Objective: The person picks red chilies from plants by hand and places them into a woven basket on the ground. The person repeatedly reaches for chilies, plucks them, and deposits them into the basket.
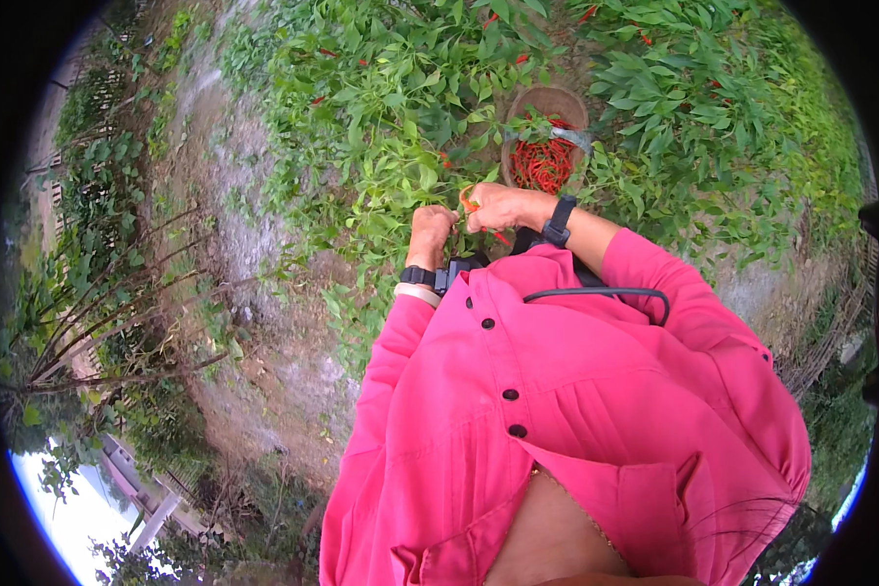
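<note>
My right hand [499, 207] is closed around red and orange chilli peppers [469, 198], whose ends stick out past the fingers. Close on its left, my left hand [431, 231] is curled at the edge of a leafy chilli plant [399, 176]. Its fingertips are partly hidden, so what they pinch is unclear. Just beyond my right hand sits a brown basket [514, 176] holding a heap of red chillies [544, 162]. A pale wrapped handle [573, 137] crosses the basket, and leaves overlap it.
More chilli plants [674, 95] with red fruit grow to the right of the basket. Bare soil [256, 176] runs along the left side. Farther left, thin dry branches [128, 315] and a slatted fence [57, 194] stand among vines. A black cable [601, 291] loops by my right forearm.
</note>
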A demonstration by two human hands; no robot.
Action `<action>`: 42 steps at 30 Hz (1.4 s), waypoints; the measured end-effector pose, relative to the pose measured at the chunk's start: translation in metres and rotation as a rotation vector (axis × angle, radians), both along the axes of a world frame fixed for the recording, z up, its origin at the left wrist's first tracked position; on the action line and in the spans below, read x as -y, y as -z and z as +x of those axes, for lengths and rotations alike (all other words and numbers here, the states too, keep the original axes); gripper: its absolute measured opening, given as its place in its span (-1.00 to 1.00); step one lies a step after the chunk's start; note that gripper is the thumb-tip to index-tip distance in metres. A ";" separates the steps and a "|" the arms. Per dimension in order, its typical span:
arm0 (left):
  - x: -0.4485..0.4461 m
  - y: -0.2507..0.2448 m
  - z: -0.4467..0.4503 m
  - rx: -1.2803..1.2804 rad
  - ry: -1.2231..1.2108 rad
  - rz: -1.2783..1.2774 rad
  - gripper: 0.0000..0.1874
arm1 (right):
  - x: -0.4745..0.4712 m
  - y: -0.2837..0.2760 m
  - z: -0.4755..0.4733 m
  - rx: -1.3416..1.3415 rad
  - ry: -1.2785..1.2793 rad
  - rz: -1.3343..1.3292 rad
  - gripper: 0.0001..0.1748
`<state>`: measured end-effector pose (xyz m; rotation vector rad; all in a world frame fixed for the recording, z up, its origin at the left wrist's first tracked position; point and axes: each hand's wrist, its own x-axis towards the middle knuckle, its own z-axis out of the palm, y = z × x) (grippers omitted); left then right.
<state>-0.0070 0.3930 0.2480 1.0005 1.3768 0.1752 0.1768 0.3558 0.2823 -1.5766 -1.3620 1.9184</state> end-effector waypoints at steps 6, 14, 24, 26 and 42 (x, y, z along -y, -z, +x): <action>0.002 0.006 -0.008 -0.188 0.241 0.212 -0.83 | -0.003 -0.019 -0.002 0.022 -0.060 -0.073 -0.71; -0.002 0.033 -0.091 -0.458 0.213 0.306 -0.79 | -0.009 -0.054 0.002 -0.235 -0.122 -0.116 -0.87; 0.001 0.000 -0.118 -0.148 0.071 0.089 -0.84 | -0.048 -0.025 -0.015 -0.181 0.343 0.017 -0.68; 0.005 0.005 -0.120 -0.135 0.059 0.104 -0.85 | -0.057 -0.021 -0.028 -0.230 0.305 0.106 -0.62; 0.013 -0.033 -0.109 0.065 -0.264 0.459 -0.70 | -0.050 -0.006 -0.092 -0.182 0.088 0.059 -0.71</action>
